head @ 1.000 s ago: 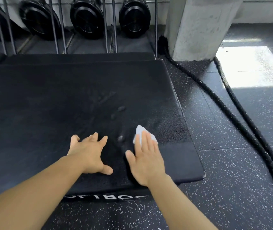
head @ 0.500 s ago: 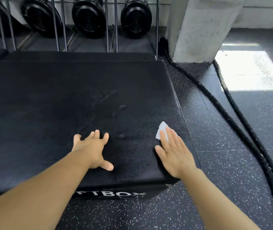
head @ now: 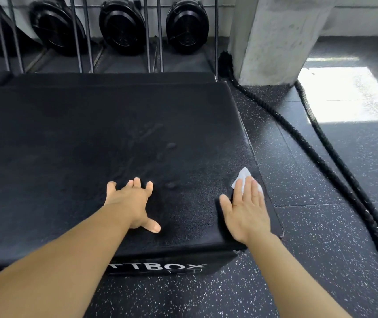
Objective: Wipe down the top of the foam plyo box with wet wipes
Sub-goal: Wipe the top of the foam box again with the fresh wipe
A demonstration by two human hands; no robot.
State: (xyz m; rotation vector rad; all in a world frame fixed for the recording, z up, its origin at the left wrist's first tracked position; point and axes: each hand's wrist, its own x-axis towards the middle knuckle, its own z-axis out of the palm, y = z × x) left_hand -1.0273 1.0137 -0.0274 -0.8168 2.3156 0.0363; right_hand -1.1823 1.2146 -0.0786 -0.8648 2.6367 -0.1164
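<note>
The black foam plyo box (head: 91, 138) fills the left and middle of the head view, with white lettering on its front face. My right hand (head: 245, 210) lies flat with straight fingers near the box's front right corner and presses a white wet wipe (head: 242, 179) onto the top; the wipe's far corner sticks out past my fingertips. My left hand (head: 133, 203) rests on the box top to the left, fingers spread, holding nothing. Faint damp marks show on the top beyond the hands.
A thick black battle rope (head: 335, 171) runs over the speckled rubber floor to the right of the box. A concrete pillar (head: 275, 35) stands behind the box's right corner. Black fan machines (head: 121, 24) and metal bars line the back wall.
My right hand has slid the wipe rightward from the middle of the front area to the box's right edge. The left hand has stayed where it was.
</note>
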